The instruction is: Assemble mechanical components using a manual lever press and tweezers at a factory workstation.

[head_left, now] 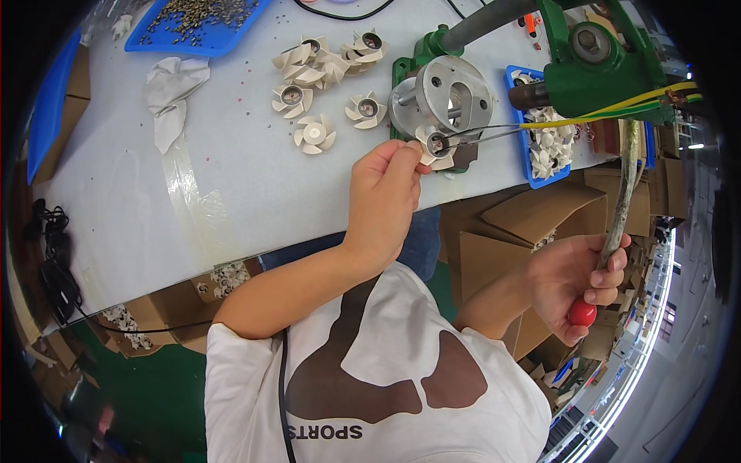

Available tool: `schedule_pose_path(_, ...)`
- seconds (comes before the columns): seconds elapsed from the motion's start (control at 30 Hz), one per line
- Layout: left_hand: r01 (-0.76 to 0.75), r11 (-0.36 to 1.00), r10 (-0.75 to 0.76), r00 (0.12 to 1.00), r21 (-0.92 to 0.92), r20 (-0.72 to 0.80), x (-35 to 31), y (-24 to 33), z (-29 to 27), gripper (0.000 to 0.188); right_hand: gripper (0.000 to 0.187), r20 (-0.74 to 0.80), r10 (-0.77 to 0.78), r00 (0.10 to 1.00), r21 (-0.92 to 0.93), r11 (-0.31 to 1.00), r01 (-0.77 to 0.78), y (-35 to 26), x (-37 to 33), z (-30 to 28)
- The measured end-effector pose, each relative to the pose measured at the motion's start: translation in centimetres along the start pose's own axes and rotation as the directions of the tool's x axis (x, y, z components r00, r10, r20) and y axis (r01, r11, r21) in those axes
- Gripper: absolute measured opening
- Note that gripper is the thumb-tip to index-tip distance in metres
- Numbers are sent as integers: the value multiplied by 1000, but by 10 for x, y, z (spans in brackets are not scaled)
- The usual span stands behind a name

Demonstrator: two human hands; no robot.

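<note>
My left hand pinches a small cream fan wheel by its blades, at the near side of the round metal fixture of a green hand press. Two thin dark prongs, with yellow and green strips running behind them, reach into the wheel's hub. On the right, my right hand is wrapped round the worn metal lever of the press, just above its red ball knob. The lever slants down from the press head.
Several loose fan wheels lie left of the press. A blue tray of fan wheels stands right of it. At the back left are a blue tray of small metal parts and a white cloth. Open cardboard boxes stand below the table edge.
</note>
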State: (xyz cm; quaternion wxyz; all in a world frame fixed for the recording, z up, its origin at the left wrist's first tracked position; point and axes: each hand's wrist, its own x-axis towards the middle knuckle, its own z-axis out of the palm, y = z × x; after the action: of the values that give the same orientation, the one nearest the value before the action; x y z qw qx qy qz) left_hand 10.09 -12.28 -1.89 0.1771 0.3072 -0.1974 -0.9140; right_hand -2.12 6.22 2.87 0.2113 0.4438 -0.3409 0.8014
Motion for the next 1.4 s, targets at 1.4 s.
schedule_pose_path(1.4, -36, 999, 36, 999, 4, 14, -1, -5, 0, 14, 61, 181, -13, 983, -39, 999, 21, -18, 59, 2)
